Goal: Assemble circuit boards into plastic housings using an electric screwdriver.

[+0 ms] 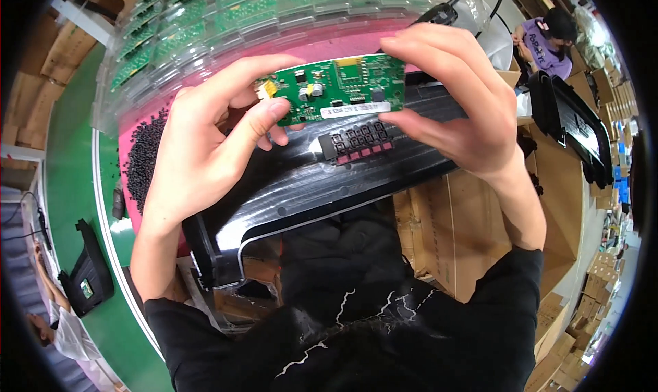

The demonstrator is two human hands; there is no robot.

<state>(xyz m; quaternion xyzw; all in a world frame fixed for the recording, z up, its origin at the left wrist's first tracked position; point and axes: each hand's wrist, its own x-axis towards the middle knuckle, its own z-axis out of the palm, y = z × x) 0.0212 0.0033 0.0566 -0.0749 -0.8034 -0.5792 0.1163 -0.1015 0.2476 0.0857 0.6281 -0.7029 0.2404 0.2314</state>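
Between my two hands I hold up a green circuit board (322, 90), tilted so its component side shows. It carries a yellow-and-white connector at its left end, small capacitors and a white label strip along the lower edge. My left hand (205, 131) pinches the left end with thumb and fingers. At the other end, my right hand (466, 97) grips the board's corner edges between fingers and thumb. Below the board lies a long glossy black plastic housing (295, 186), with a cut-out window area (360, 143) near its middle, partly under the board.
Clear plastic trays (240, 15) of green boards are stacked at the back. A pile of small black parts (144, 159) lies at left on the pink mat (329, 44). More black housings (86, 272) sit left and right. Cardboard boxes (466, 221) stand at right; other people work nearby.
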